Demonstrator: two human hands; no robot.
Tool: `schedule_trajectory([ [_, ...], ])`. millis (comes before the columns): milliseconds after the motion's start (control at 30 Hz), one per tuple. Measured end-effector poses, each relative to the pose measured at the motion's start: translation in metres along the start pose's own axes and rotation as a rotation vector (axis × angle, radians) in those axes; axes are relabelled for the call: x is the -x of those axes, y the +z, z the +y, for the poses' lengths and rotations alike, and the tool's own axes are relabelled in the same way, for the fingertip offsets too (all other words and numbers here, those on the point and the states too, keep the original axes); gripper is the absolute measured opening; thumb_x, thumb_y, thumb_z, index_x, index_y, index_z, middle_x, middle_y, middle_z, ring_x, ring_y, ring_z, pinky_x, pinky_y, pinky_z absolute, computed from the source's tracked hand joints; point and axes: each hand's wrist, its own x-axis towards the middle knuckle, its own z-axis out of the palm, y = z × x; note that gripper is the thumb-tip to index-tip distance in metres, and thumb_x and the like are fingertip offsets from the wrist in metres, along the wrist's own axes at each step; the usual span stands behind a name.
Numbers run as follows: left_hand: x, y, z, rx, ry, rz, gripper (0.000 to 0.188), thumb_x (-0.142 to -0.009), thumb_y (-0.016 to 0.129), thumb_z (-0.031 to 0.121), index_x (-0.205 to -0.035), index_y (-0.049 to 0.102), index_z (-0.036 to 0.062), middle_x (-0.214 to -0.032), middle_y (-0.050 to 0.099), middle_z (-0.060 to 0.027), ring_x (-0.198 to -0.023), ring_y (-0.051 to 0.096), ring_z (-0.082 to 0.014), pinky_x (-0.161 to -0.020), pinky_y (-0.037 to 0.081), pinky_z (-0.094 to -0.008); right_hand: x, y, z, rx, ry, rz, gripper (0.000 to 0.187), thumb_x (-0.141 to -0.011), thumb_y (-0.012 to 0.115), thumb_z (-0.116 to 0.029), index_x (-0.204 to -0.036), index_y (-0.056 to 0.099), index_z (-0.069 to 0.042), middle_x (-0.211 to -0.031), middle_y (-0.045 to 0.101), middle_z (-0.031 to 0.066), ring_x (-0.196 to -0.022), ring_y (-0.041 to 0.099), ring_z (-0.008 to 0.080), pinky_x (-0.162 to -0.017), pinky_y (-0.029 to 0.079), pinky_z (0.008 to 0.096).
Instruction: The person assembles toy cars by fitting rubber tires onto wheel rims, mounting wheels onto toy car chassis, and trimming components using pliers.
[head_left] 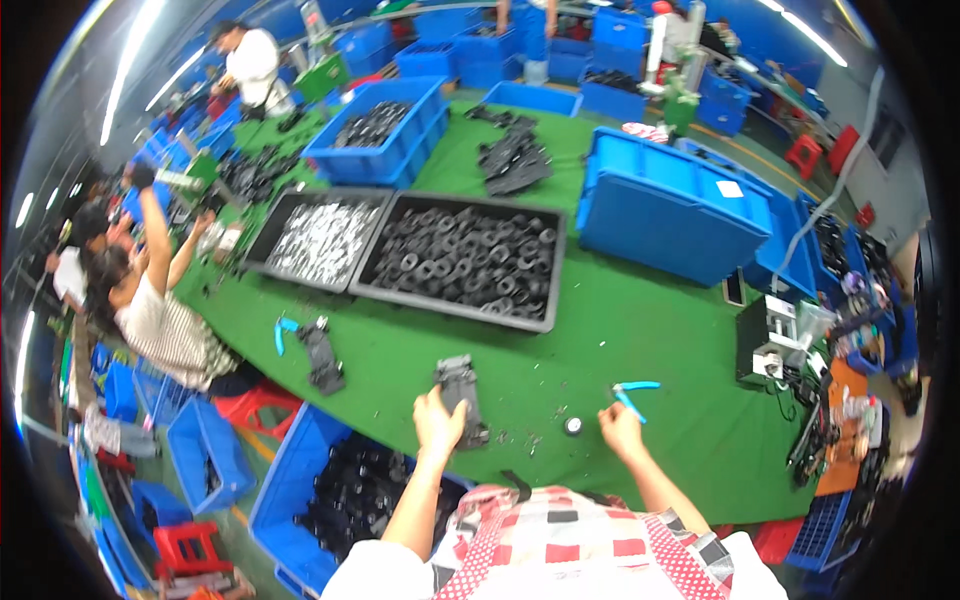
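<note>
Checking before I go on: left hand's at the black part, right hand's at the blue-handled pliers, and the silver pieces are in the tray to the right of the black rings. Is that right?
Not quite: the head view shows the silver pieces in the tray to the left of the black rings. The left hand is at the black part and the right hand at the blue-handled pliers, as you said.

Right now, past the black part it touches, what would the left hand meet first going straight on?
The left hand would probably meet the near wall of the black bin of dark rings, though depth is unclear.
</note>
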Motion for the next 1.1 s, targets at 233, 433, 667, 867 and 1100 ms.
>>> schedule_trajectory([
  [233,0.003,0.053,-0.059,0.248,-0.427,-0.17,0.07,-0.063,0.083,0.022,-0.118,0.051,-0.0075,-0.091,0.065,-0.0162,-0.081,0.062,-0.0258,-0.077,0.05,-0.0349,0.054,0.003,-0.019,0.31,-0.124,-0.063,0.044,-0.074,0.066,-0.025,-0.109,0.057,0.0,-0.111,0.048,0.0194,-0.105,0.045,0.0355,-0.084,0.043,0.0482],
  [433,0.026,-0.001,0.015,1.116,-0.513,-0.479,0.025,-0.077,0.071,0.0,-0.097,0.057,-0.0014,-0.081,0.066,-0.0075,-0.066,0.061,-0.0124,-0.057,0.05,-0.0236,0.053,-0.017,-0.073,-0.181,-0.252,-0.488,0.061,-0.084,0.058,-0.05,-0.119,0.054,0.0,-0.113,0.057,0.0182,-0.099,0.06,0.028,-0.085,0.048,0.0373],
  [667,0.014,-0.01,0.145,1.08,-0.1,-0.614,0.022,-0.076,0.071,-0.004,-0.093,0.057,-0.0005,-0.089,0.063,-0.0047,-0.08,0.059,-0.0108,-0.073,0.049,-0.024,0.04,-0.034,-0.109,-0.987,-0.063,-0.364,0.024,-0.089,0.063,-0.024,-0.098,0.056,-0.003,-0.085,0.058,-0.0025,-0.077,0.053,0.0063,-0.065,0.046,0.0229],
  [867,-0.044,-0.014,0.249,1.06,0.207,-0.679,0.032,-0.079,0.073,0.008,-0.104,0.056,-0.004,-0.092,0.061,-0.0032,-0.085,0.057,-0.0079,-0.076,0.048,-0.0219,-0.03,-0.138,-0.144,-1.147,-0.03,-0.11,0.014,-0.089,0.06,-0.014,-0.095,0.06,-0.001,-0.082,0.061,-0.0005,-0.072,0.054,0.005,-0.065,0.045,0.0224],
  [1100,-0.086,-0.034,0.268,1.215,0.202,-0.735,0.016,-0.087,0.063,0.006,-0.1,0.062,-0.002,-0.092,0.065,-0.0024,-0.083,0.058,-0.0071,-0.078,0.047,-0.0209,-0.077,-0.159,-0.173,-1.253,-0.15,-0.186,0.02,-0.093,0.056,-0.017,-0.102,0.059,0.0,-0.089,0.063,0.0014,-0.08,0.058,0.0066,-0.072,0.048,0.0228],
])
